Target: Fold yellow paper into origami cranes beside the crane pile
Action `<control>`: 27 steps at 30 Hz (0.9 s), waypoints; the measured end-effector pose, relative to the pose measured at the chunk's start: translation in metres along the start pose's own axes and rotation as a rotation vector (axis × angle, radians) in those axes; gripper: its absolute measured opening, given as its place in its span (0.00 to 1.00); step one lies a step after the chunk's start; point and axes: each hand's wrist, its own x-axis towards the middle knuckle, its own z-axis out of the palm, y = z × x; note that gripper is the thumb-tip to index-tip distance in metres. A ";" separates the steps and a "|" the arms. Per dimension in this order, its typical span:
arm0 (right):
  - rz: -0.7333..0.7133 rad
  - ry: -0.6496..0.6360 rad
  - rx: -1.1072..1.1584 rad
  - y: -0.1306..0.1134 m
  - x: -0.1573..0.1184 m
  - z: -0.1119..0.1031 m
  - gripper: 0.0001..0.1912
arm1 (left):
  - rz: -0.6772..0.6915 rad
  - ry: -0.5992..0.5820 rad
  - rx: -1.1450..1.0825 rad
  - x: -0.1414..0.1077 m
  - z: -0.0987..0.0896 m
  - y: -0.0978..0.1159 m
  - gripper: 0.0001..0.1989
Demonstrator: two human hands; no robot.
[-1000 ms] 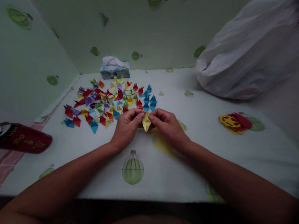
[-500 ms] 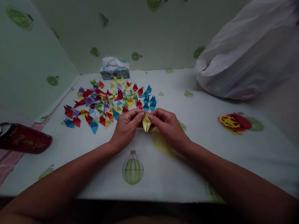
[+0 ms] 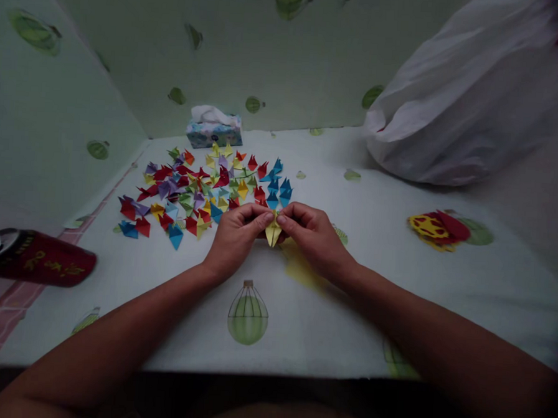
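Note:
A small yellow folded paper (image 3: 273, 231) is held between both hands at the middle of the table, its narrow points toward me. My left hand (image 3: 238, 235) pinches its upper left side with thumb and forefinger. On the upper right side, my right hand (image 3: 312, 236) pinches it the same way. Some fingers are hidden behind the paper. Flat yellow paper (image 3: 299, 267) lies on the table, partly under my right hand. Beyond my left hand spread many folded paper pieces (image 3: 196, 189) in red, blue, purple, green, yellow and orange.
A tissue box (image 3: 214, 132) stands by the back wall. At the left edge is a dark red can (image 3: 47, 259). A large white plastic bag (image 3: 447, 112) fills the back right. Red and yellow cut-out pieces (image 3: 434, 229) lie on the right of the table (image 3: 197, 336).

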 end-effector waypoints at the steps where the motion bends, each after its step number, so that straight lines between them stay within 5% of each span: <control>1: 0.001 -0.002 0.000 0.000 0.000 0.000 0.18 | 0.002 0.002 0.000 0.000 0.000 0.000 0.11; 18: 0.055 -0.023 0.131 0.004 0.000 -0.001 0.19 | 0.037 0.014 0.016 -0.002 0.001 0.001 0.11; 27: -0.033 0.023 -0.122 0.001 0.000 -0.001 0.15 | 0.000 0.012 0.034 -0.005 0.004 0.004 0.14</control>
